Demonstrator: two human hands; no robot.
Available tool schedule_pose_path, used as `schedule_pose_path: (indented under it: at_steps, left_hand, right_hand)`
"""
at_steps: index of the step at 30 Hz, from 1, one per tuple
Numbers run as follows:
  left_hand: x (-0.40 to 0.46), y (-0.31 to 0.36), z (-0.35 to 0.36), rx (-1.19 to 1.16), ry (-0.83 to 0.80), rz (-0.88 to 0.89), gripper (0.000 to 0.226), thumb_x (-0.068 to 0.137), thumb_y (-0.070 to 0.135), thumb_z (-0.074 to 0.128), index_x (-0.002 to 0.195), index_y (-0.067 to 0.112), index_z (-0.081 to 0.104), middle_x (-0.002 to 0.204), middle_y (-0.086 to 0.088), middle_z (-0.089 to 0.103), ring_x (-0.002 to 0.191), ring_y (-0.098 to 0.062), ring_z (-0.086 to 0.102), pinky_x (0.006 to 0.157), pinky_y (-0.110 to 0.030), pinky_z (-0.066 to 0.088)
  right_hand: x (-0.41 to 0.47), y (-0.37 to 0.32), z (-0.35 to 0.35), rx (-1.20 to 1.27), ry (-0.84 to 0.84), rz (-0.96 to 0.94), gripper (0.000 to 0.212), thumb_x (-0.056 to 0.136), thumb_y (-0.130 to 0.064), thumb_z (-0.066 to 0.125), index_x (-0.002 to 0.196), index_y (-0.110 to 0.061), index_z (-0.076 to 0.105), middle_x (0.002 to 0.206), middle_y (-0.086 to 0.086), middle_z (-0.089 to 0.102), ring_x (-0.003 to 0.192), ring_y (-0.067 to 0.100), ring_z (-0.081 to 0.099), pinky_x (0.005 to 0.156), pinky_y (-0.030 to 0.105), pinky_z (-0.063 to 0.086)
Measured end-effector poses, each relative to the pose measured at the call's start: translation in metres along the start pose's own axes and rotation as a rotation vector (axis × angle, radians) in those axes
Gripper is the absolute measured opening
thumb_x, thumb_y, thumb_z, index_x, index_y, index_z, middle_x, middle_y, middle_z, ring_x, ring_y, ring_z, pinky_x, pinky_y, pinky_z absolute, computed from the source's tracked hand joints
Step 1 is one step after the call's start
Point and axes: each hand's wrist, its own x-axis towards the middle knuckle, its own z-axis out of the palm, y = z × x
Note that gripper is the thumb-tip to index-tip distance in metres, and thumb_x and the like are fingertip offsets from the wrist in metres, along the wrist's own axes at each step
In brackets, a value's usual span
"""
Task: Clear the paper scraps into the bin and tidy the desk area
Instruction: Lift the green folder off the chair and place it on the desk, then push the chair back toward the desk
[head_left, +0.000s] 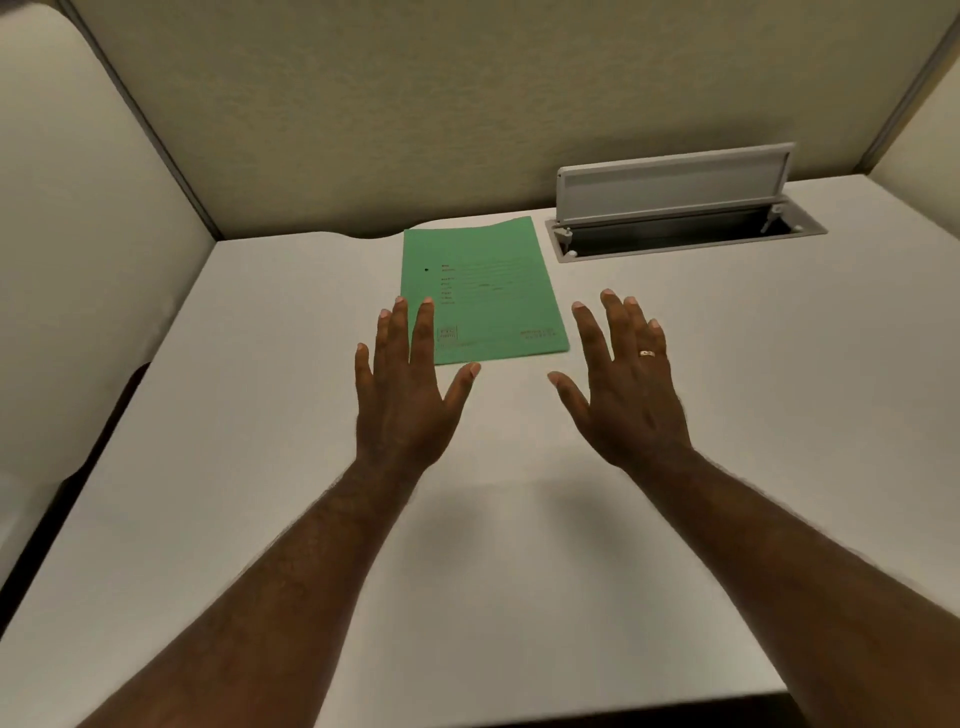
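Note:
A green paper folder (488, 296) with printed lines lies flat near the back of the white desk (260, 415). My left hand (405, 384) hovers palm down, fingers spread, its fingertips over the folder's near left corner. My right hand (623, 384), with a ring on one finger, is also palm down and spread, just right of the folder's near right corner. Neither hand holds anything. No paper scraps and no bin are in view.
A grey cable hatch (675, 208) with its lid raised is set into the desk at the back right. Beige partition walls (415, 104) close off the back and both sides. The desk's front edge runs along the bottom of the view.

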Motion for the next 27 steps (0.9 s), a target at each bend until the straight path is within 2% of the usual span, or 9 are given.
schedule_pose_path:
  at_steps: [5, 12, 21, 27]
  left_hand:
    - [-0.082, 0.027, -0.058, 0.034, 0.001, 0.007, 0.076, 0.088, 0.063, 0.031, 0.15, 0.027, 0.007, 0.16, -0.005, 0.008, 0.146, -0.022, 0.003, 0.116, -0.05, 0.007]
    - [-0.167, 0.059, -0.107, 0.081, -0.061, 0.072, 0.079, 0.086, 0.069, 0.024, 0.149, 0.029, -0.003, 0.16, -0.002, -0.002, 0.146, -0.019, -0.005, 0.116, -0.049, 0.002]
    - [-0.287, 0.112, -0.135, -0.032, -0.142, 0.26, 0.081, 0.084, 0.072, 0.027, 0.149, 0.034, -0.003, 0.16, 0.003, -0.001, 0.146, -0.014, -0.005, 0.116, -0.047, -0.002]
    - [-0.371, 0.154, -0.129, -0.042, -0.272, 0.358, 0.085, 0.082, 0.073, 0.03, 0.15, 0.03, 0.001, 0.16, 0.0, 0.004, 0.146, -0.018, -0.001, 0.117, -0.05, 0.003]
  right_hand:
    - [-0.081, -0.002, -0.067, -0.048, -0.016, -0.004, 0.071, 0.092, -0.054, 0.033, 0.151, -0.021, 0.013, 0.158, 0.016, 0.012, 0.145, 0.037, 0.01, 0.116, 0.051, 0.011]
    - [-0.174, -0.002, -0.136, -0.085, -0.011, 0.04, 0.071, 0.093, -0.057, 0.029, 0.152, -0.022, 0.008, 0.159, 0.013, 0.008, 0.146, 0.034, 0.007, 0.116, 0.051, 0.011]
    - [-0.325, -0.006, -0.199, -0.126, -0.025, 0.219, 0.076, 0.094, -0.057, 0.035, 0.151, -0.024, -0.001, 0.16, 0.009, -0.004, 0.146, 0.031, -0.004, 0.117, 0.049, 0.001]
    - [-0.44, 0.011, -0.233, -0.13, -0.063, 0.346, 0.073, 0.092, -0.053, 0.042, 0.151, -0.022, 0.011, 0.159, 0.013, 0.01, 0.146, 0.033, 0.007, 0.117, 0.053, 0.009]
